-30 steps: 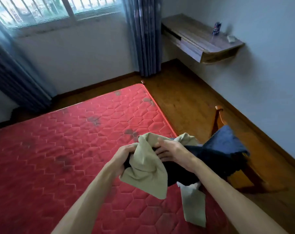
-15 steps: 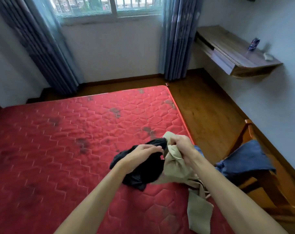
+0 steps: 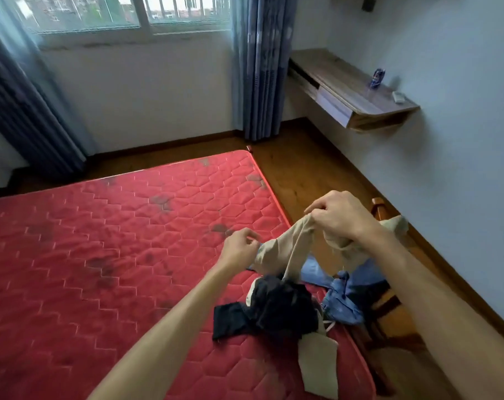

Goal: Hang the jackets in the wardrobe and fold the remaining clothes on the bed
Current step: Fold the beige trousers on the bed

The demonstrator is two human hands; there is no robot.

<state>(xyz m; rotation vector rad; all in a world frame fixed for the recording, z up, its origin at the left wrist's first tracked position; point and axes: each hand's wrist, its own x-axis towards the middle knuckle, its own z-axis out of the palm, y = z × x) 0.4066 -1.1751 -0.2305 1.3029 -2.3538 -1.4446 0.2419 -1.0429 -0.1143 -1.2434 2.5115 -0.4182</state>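
Note:
A beige garment [image 3: 285, 255] hangs above the right edge of the red mattress [image 3: 101, 255]. My right hand [image 3: 338, 216] grips its top and lifts it. My left hand [image 3: 240, 246] pinches its left edge, lower down. Under the beige cloth a black garment [image 3: 276, 308] lies crumpled on the mattress. A blue garment [image 3: 341, 301] lies beside it, over the bed's edge and the chair. A loose beige end [image 3: 317, 362] trails across the mattress near the bottom of the view.
A wooden chair [image 3: 389, 304] stands close against the bed's right side. A wall-mounted wooden desk [image 3: 351, 90] with a small can [image 3: 376, 77] is at the right wall. Curtains [image 3: 258, 64] and a window lie beyond the bed. Wooden floor [image 3: 302, 168] runs between bed and wall.
The black garment has left my left hand and now lies on the mattress. My right hand has risen with the beige garment, and my left hand has shifted onto its edge.

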